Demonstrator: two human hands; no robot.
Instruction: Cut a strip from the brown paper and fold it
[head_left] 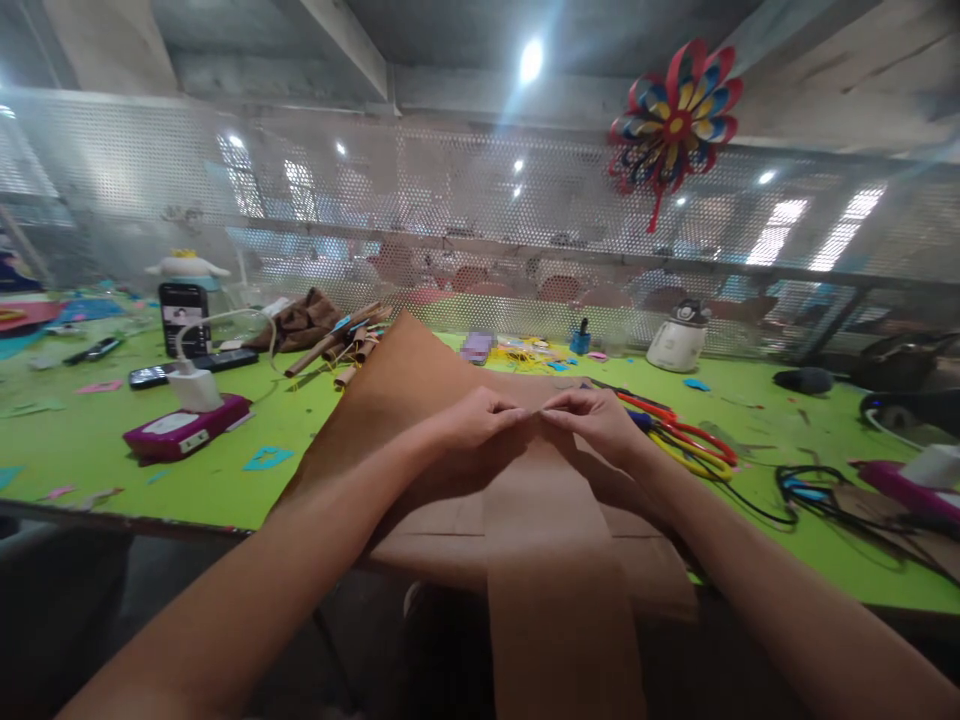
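Observation:
My left hand (480, 418) and my right hand (592, 418) meet almost fingertip to fingertip, each in a pinch. Between them is the far end of a long brown paper strip (559, 560), which runs back toward me and hangs over the table's front edge. The exact grip of the fingertips is too small to make out fully. Beneath the strip and my forearms lies a large brown paper sheet (390, 390), one corner pointing away from me. Just right of my right hand are scissors with red handles (705, 440) and yellow handles (694, 462).
On the green table (300, 425) stand a purple power strip (187, 428) with a white charger, a propped phone (184, 318) and rolled brown tubes (360, 345). A white jug (678, 338) is at the back. Black cables (814, 492) lie at right, and paper scraps are scattered about.

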